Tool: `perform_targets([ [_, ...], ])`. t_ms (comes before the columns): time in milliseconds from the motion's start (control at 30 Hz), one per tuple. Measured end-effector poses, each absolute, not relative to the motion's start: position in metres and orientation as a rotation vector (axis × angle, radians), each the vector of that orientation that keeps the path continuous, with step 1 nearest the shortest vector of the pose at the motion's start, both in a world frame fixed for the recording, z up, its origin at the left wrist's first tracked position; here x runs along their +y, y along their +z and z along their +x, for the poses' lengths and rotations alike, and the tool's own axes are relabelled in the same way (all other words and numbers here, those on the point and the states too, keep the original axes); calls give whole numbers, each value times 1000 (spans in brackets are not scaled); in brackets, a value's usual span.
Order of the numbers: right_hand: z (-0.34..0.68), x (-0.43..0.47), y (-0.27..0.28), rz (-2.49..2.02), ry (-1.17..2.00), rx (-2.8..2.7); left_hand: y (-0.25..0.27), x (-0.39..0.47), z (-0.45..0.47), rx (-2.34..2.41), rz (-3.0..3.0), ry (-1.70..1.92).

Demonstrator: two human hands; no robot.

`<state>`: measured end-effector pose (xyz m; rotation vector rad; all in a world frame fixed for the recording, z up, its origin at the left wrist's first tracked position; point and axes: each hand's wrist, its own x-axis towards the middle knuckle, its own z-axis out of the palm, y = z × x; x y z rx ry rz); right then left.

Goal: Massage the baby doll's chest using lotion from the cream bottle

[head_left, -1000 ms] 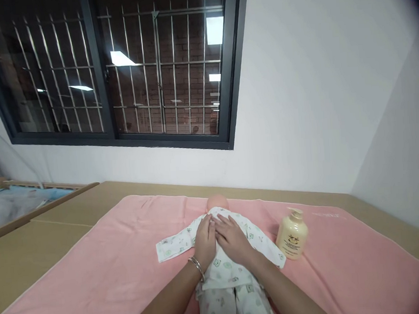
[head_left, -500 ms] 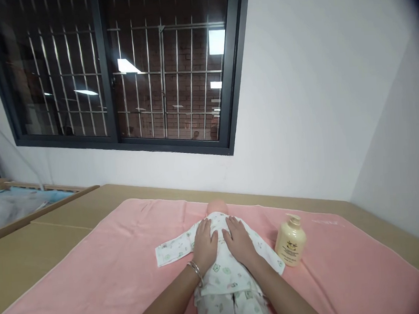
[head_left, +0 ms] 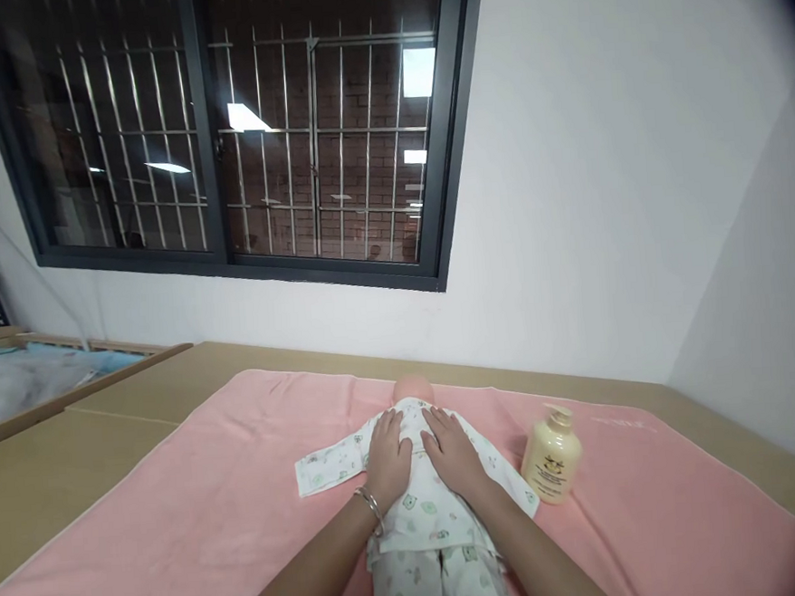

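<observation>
A baby doll (head_left: 429,505) in a white printed top and trousers lies on a pink blanket (head_left: 201,511), its bald head (head_left: 413,389) away from me. My left hand (head_left: 389,462) rests flat on the left side of the doll's upper body, fingers stretched toward its head; a silver bangle (head_left: 371,504) circles that wrist. Mirroring it, my right hand (head_left: 453,453) lies flat on the right side, thumb pointing inward. Neither hand grips anything. One sleeve (head_left: 331,464) spreads out to the left, while the other (head_left: 516,485) slants down toward a yellow pump bottle (head_left: 551,458).
The blanket covers a tan table (head_left: 127,426) against a white wall (head_left: 587,185). Above it is a dark-framed window (head_left: 215,165) with metal bars behind the glass. At the far left a wooden-edged bin (head_left: 70,391) holds blue and clear plastic material.
The camera view has tilted slightly, shifting the window a little. Both hands stay flat on the doll's upper body, in almost the same place.
</observation>
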<state>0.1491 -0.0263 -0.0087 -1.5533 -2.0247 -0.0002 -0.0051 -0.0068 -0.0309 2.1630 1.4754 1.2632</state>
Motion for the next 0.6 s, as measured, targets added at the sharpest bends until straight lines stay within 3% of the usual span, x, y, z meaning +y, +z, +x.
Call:
perform_targets([
  [600, 133, -51, 11, -1762, -90, -1944, -2, -14, -4, 1486, 2227, 1224],
])
